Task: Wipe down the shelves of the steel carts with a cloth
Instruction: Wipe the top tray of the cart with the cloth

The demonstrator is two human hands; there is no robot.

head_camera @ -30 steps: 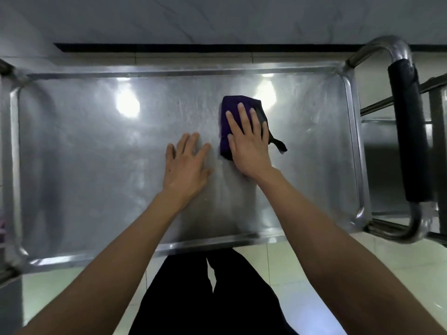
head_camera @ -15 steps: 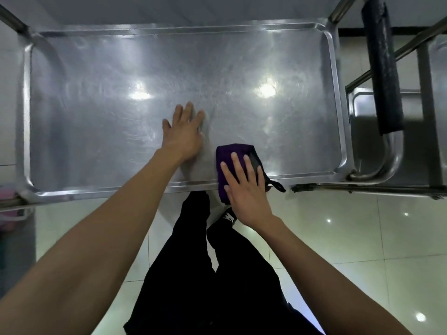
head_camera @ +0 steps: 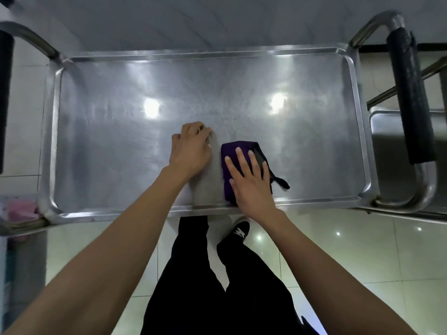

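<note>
Wiping resumes on the near half of the top shelf, cloth back fully on the steel.

The purple cloth [head_camera: 235, 165] lies folded on the shelf [head_camera: 108, 141] right of centre, close to the near rim, a dark strap trailing from its right edge. The right hand [head_camera: 250, 182] presses it flat with straight, spread fingers. Half a second ago the cloth overhung the near rim; it now sits wholly inside, so the stroke has reversed and, in my judgement, another pass away from the person is starting. The left hand [head_camera: 191, 151] rests just beside the cloth, and its fingers, flat earlier, now curl under with nothing held. A black-padded handle [head_camera: 408, 100] stands at the right end.
</note>
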